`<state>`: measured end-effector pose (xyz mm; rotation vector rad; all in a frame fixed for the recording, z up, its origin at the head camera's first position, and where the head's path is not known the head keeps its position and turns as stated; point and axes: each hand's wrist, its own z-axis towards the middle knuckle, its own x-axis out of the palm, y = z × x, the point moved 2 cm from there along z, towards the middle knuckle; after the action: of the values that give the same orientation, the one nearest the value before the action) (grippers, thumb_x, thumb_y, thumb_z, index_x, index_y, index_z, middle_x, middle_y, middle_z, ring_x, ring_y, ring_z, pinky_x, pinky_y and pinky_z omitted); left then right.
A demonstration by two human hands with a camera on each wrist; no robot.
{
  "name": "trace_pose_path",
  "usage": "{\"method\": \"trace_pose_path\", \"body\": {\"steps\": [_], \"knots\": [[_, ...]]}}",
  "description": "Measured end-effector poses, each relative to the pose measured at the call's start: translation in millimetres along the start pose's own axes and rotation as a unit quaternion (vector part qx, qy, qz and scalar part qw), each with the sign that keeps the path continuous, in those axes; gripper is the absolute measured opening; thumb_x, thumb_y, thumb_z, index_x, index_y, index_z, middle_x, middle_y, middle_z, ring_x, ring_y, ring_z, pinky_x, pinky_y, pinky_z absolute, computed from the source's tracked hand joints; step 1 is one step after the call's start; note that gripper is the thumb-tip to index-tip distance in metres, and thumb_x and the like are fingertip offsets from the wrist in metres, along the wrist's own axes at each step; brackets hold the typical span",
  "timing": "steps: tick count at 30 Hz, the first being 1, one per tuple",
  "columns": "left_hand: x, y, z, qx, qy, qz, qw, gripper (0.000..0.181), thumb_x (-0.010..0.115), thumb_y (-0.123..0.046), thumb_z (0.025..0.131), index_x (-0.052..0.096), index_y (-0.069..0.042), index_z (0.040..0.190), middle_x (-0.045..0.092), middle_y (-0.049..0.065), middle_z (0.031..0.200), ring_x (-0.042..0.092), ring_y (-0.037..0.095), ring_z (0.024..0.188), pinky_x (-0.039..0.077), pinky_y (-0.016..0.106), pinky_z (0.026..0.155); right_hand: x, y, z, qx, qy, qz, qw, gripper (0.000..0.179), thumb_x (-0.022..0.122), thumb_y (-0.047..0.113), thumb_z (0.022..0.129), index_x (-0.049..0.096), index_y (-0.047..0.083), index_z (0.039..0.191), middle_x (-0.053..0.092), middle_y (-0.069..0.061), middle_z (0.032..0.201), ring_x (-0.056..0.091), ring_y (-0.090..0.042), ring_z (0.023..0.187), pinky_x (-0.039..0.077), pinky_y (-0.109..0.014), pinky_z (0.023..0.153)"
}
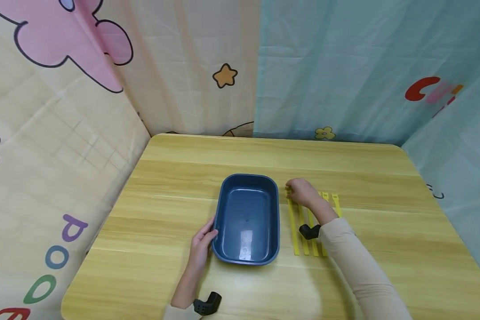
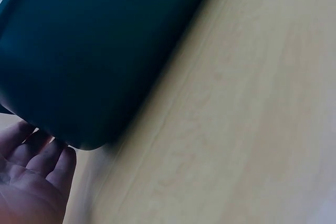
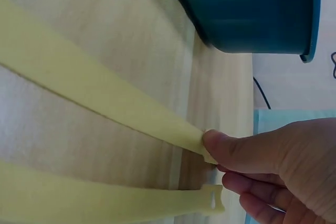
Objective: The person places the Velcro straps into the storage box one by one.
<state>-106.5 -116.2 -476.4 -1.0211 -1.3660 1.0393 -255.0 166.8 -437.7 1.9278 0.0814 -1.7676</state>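
A dark blue rectangular plastic basin [image 1: 221,209] sits on the table with nothing in it. My left hand [image 1: 202,244] grips its left side near the front corner, thumb at the rim; in the left wrist view the fingers [image 2: 58,166] are against the basin's edge. To the basin's right lie several flat yellow strips [image 1: 295,235], side by side, running away from me. With thumb and index finger, my right hand [image 3: 278,166] pinches the far end of the leftmost yellow strip [image 3: 121,98]. A neighbouring yellow strip [image 3: 105,200] has a notched, slotted end just below those fingers.
The light wooden table [image 1: 176,169] reaches back to hanging printed curtains [image 1: 324,66] behind it and on both sides. Black wrist cameras [image 1: 208,304] are worn on both wrists. My right forearm [image 1: 356,262] crosses over the strips and hides part of them.
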Motion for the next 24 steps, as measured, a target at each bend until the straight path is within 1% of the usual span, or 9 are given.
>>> {"method": "trace_pose_path", "body": {"steps": [2, 8, 10, 12, 14, 17, 21, 23, 24], "knots": [[-0.4, 1.8, 0.4, -0.004, -0.002, 0.000, 1.0000, 0.042, 0.048, -0.012, 0.083, 0.042, -0.004, 0.124, 0.037, 0.005, 0.129, 0.032, 0.014, 0.116, 0.034, 0.021, 0.087, 2, -1, -0.1, 0.001, -0.004, -0.005, 1.0000, 0.024, 0.064, 0.007, 0.073, 0.060, -0.002, 0.094, 0.059, -0.013, 0.088, 0.053, -0.024, 0.080, 0.043, -0.036, 0.070], [-6.0, 14.6, 3.5, 0.020, 0.007, 0.002, 0.9998, 0.047, 0.053, -0.024, 0.081, 0.043, -0.007, 0.123, 0.038, 0.007, 0.128, 0.036, 0.015, 0.114, 0.036, 0.019, 0.084, 4, -2, -0.3, 0.000, -0.018, 0.001, 0.9998, 0.025, 0.064, 0.005, 0.072, 0.060, -0.004, 0.095, 0.059, -0.015, 0.090, 0.053, -0.026, 0.082, 0.043, -0.037, 0.072], [-5.9, 14.0, 3.2, 0.028, 0.006, -0.002, 0.9996, 0.048, 0.054, -0.024, 0.080, 0.043, -0.005, 0.123, 0.039, 0.010, 0.127, 0.037, 0.017, 0.113, 0.037, 0.021, 0.083, 4, -2, -0.8, -0.001, -0.021, 0.005, 0.9998, 0.026, 0.064, 0.005, 0.071, 0.060, -0.004, 0.095, 0.059, -0.015, 0.090, 0.053, -0.027, 0.082, 0.043, -0.037, 0.071], [-6.0, 13.7, 2.9, 0.029, 0.006, -0.002, 0.9996, 0.048, 0.054, -0.024, 0.081, 0.043, -0.004, 0.123, 0.039, 0.010, 0.127, 0.038, 0.017, 0.112, 0.038, 0.021, 0.083, 3, -1, -1.6, 0.001, -0.027, 0.009, 0.9996, 0.026, 0.065, 0.004, 0.071, 0.061, -0.004, 0.095, 0.059, -0.015, 0.088, 0.053, -0.026, 0.081, 0.043, -0.038, 0.071], [-5.9, 13.9, 2.5, 0.018, 0.004, -0.001, 0.9998, 0.049, 0.054, -0.026, 0.080, 0.043, -0.006, 0.123, 0.039, 0.007, 0.127, 0.038, 0.015, 0.113, 0.037, 0.020, 0.083, 2, 0, -2.6, 0.003, -0.033, 0.014, 0.9993, 0.026, 0.065, 0.004, 0.070, 0.061, -0.004, 0.094, 0.058, -0.014, 0.086, 0.053, -0.026, 0.079, 0.043, -0.038, 0.070], [-4.6, 13.1, 1.6, 0.014, 0.005, 0.007, 0.9999, 0.050, 0.053, -0.026, 0.080, 0.042, -0.007, 0.124, 0.038, 0.007, 0.128, 0.037, 0.015, 0.113, 0.037, 0.020, 0.083, 2, -1, -3.3, 0.004, -0.042, 0.021, 0.9989, 0.027, 0.066, 0.002, 0.068, 0.061, -0.005, 0.095, 0.058, -0.014, 0.083, 0.052, -0.025, 0.076, 0.043, -0.038, 0.068], [-3.2, 11.7, 1.0, 0.033, 0.007, 0.018, 0.9993, 0.046, 0.050, -0.022, 0.083, 0.041, -0.006, 0.125, 0.037, 0.009, 0.128, 0.037, 0.019, 0.113, 0.038, 0.021, 0.083, 3, -4, -2.3, 0.000, -0.047, 0.033, 0.9984, 0.028, 0.065, -0.001, 0.069, 0.061, -0.006, 0.096, 0.058, -0.013, 0.081, 0.052, -0.023, 0.074, 0.044, -0.037, 0.067], [-3.5, 12.2, 1.6, 0.033, 0.005, 0.020, 0.9993, 0.044, 0.049, -0.021, 0.083, 0.042, -0.009, 0.125, 0.038, 0.007, 0.128, 0.038, 0.017, 0.113, 0.038, 0.021, 0.083, 4, -6, -1.1, -0.001, -0.048, 0.044, 0.9979, 0.027, 0.062, -0.003, 0.070, 0.060, -0.006, 0.097, 0.059, -0.014, 0.083, 0.053, -0.024, 0.076, 0.044, -0.037, 0.067], [-3.3, 11.6, 1.7, 0.036, 0.006, 0.019, 0.9992, 0.043, 0.049, -0.019, 0.083, 0.041, -0.008, 0.125, 0.038, 0.008, 0.128, 0.038, 0.018, 0.113, 0.038, 0.021, 0.083, 4, -7, -0.6, -0.002, -0.048, 0.052, 0.9975, 0.026, 0.061, -0.004, 0.070, 0.060, -0.006, 0.097, 0.059, -0.014, 0.083, 0.054, -0.024, 0.076, 0.044, -0.037, 0.067]]}}
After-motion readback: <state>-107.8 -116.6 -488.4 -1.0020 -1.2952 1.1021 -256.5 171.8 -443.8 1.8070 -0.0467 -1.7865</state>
